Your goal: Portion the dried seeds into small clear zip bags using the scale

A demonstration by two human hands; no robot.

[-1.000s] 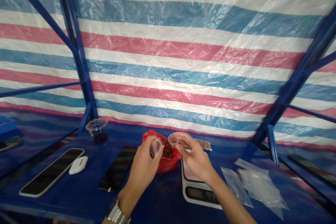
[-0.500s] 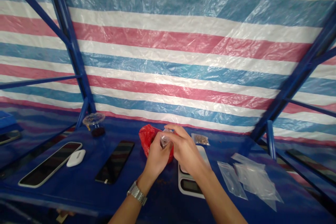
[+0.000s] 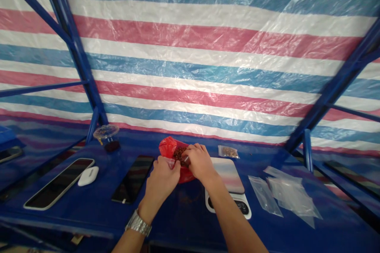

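Blue counter (image 3: 190, 223), white scale (image 3: 228, 176), and an open red bag (image 3: 168, 147) at two hands.
I judge the red bag soft and slack, so I'd take it by its rim. The left hand (image 3: 163, 178) has its fingers pinched on a clear plastic bag (image 3: 170, 162); probably slippery, best held near the mouth. The right hand (image 3: 202, 162) has its fingers closed around what looks like a small clear container (image 3: 186, 159), half hidden, beside brown pieces (image 3: 178, 153) in the red bag; light, I'd squeeze gently. The scale's edge sits just right of the red bag, so I've more room toward the counter's near edge.
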